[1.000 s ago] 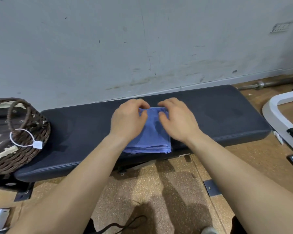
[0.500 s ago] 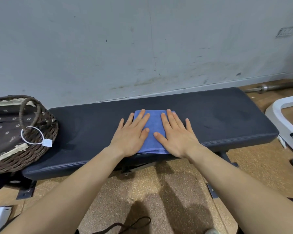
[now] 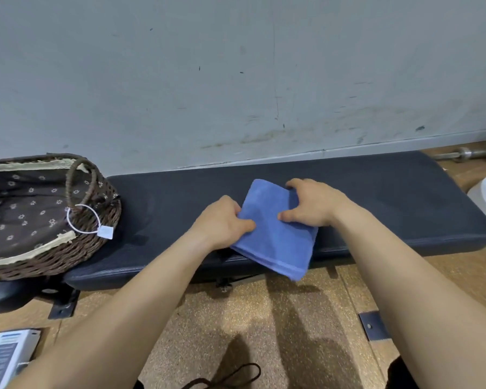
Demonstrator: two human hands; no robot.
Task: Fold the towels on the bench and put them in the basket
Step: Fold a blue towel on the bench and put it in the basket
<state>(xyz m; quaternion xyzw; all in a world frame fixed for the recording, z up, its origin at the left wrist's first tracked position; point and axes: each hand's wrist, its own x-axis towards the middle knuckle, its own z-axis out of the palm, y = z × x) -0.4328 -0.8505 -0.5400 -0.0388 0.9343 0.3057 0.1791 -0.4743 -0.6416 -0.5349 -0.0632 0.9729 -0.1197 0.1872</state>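
Towel [image 3: 275, 237]: soft, light; its folded layers will likely splay. Left hand [image 3: 222, 223] and right hand [image 3: 312, 203] each pinch an opposite edge, thumbs on top. Basket [image 3: 90, 248] lies beyond the left hand.

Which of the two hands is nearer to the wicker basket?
The left hand, gripping the blue towel by its left edge; the right hand holds the opposite edge, farther from the basket.

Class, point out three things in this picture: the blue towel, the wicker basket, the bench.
blue towel [image 3: 272, 242]: head view, middle of its top face.
wicker basket [image 3: 40, 265]: head view, front woven wall.
bench [image 3: 390, 197]: head view, bare pad near its right end.
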